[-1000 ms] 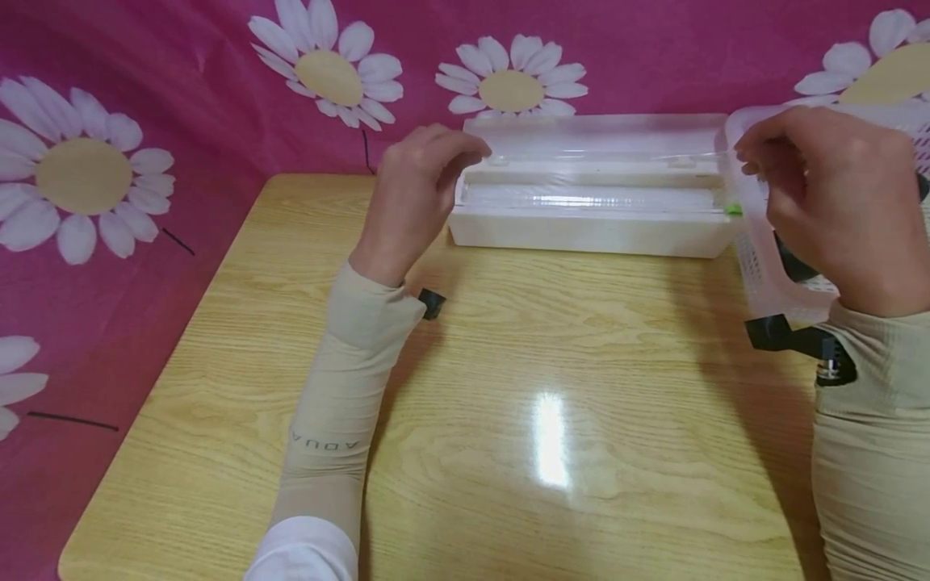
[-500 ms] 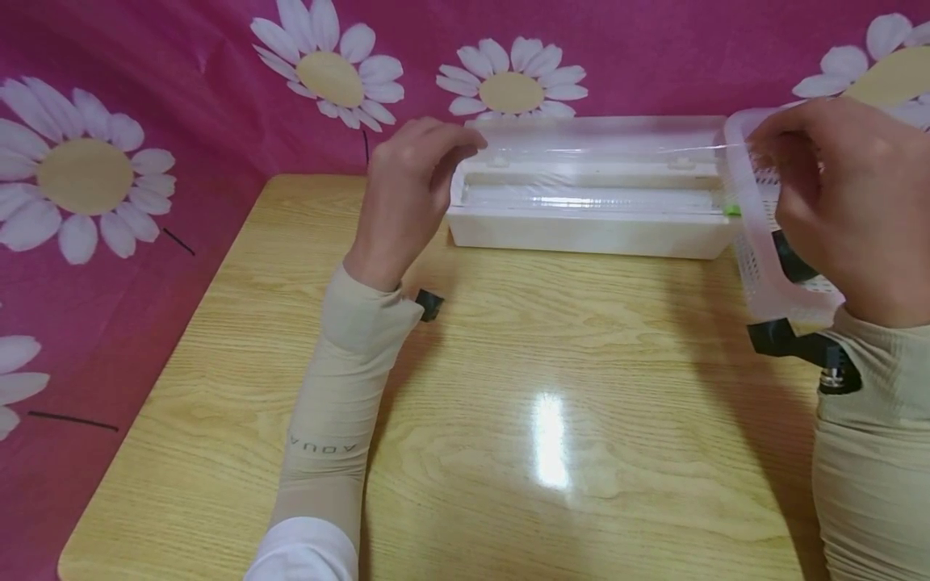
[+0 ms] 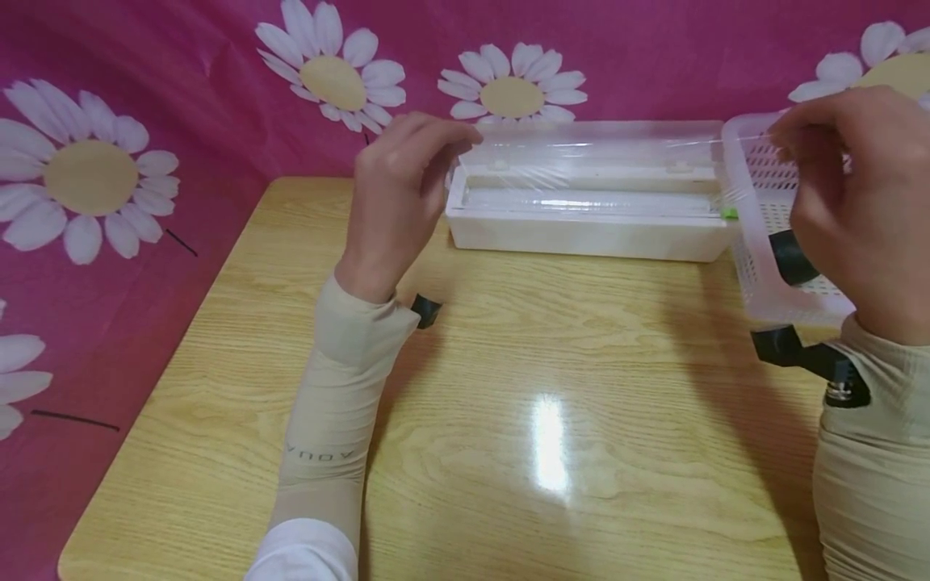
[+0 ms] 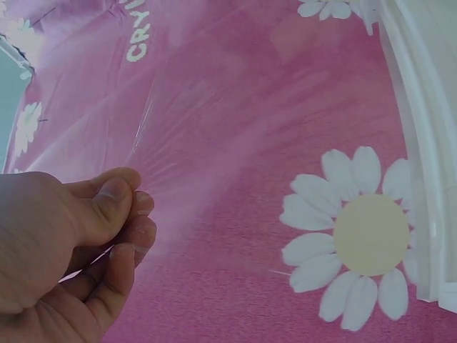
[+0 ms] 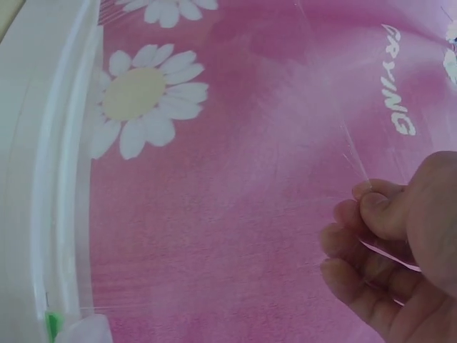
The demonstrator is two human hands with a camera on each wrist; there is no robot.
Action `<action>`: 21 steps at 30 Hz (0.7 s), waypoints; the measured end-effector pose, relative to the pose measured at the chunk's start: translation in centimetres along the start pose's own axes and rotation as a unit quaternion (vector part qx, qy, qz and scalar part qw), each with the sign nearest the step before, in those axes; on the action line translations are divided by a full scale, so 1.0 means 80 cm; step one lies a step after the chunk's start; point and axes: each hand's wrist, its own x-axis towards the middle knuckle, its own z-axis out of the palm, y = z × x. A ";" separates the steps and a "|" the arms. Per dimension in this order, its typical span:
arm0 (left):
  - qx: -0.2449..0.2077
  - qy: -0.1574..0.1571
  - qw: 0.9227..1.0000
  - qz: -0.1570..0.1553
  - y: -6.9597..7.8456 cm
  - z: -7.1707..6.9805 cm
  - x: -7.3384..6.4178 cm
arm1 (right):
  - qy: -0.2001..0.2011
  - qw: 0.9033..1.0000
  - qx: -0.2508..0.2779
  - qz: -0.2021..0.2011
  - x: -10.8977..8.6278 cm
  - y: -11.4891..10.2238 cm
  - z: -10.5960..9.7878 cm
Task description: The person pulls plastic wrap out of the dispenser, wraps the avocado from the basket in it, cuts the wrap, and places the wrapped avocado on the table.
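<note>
A clear sheet of plastic wrap (image 3: 581, 157) stretches between both hands, above a white wrap dispenser box (image 3: 588, 234) at the back of the table. Inside the box lies a roll of wrap (image 3: 588, 199), and its see-through lid stands raised behind. My left hand (image 3: 400, 194) pinches one corner of the sheet between thumb and index finger; in the left wrist view, creases fan out from those fingertips (image 4: 125, 187). At the other corner my right hand (image 3: 865, 202) pinches the film, and the right wrist view shows its edge pulled taut from the fingertips (image 5: 371, 200).
A pale pink perforated basket (image 3: 756, 282) stands right of the box, partly behind the right hand, with a black object (image 3: 792, 258) in it. A green piece (image 3: 730, 214) sits at the box's right end. Pink daisy-print cloth (image 3: 625, 56) hangs behind the wooden table (image 3: 494, 420).
Both hands have drawn slightly apart and a little upward, the right one moving further right. More film now spans the gap over the box, which has stayed in place.
</note>
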 end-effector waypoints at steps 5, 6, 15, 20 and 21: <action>0.001 0.020 1.000 0.011 0.006 -0.008 -0.001 | 0.012 1.000 0.008 -0.019 -0.002 -0.001 -0.006; 0.000 0.023 1.000 0.012 0.007 -0.010 -0.001 | 0.017 1.000 0.010 -0.023 -0.002 -0.001 -0.007; -0.024 0.049 0.998 0.014 0.016 -0.019 -0.002 | 0.038 0.999 0.018 -0.032 -0.006 -0.002 -0.013; -0.035 0.065 0.997 0.012 0.021 -0.024 -0.004 | 0.041 0.997 0.027 -0.051 -0.008 -0.003 -0.015; -0.035 0.067 0.997 0.012 0.023 -0.025 -0.004 | 0.043 0.997 0.032 -0.054 -0.008 -0.003 -0.015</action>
